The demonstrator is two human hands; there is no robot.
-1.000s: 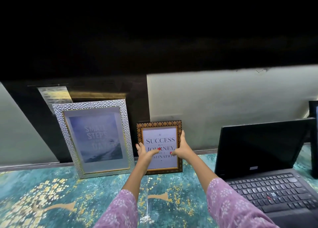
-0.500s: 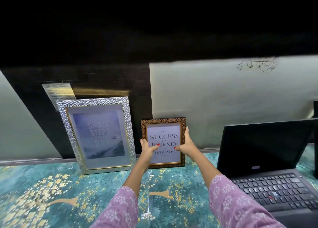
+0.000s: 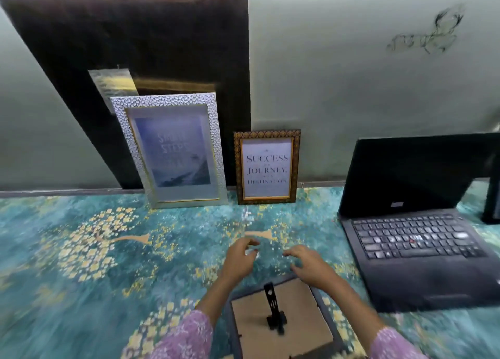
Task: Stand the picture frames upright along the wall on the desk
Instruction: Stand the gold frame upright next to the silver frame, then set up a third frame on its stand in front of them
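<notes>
Two frames lean upright against the wall: a large silver frame [image 3: 173, 150] with a blue poster, and to its right a small brown patterned frame [image 3: 266, 166] reading "Success is a journey". A third frame [image 3: 297, 323] lies face down near the desk's front edge, its tan backing and black stand up. My left hand [image 3: 238, 261] and my right hand [image 3: 311, 266] hover just beyond its far edge, fingers apart and curled, holding nothing. Both hands are blurred.
An open black laptop [image 3: 416, 239] sits at the right, close to the face-down frame. A dark object [image 3: 492, 196] stands at the far right edge. The desk has a teal and gold patterned cover [image 3: 94, 250].
Both hands let go of the small brown frame, which now leans alone, and pulled back toward me. The view tilted down, revealing the face-down frame.
</notes>
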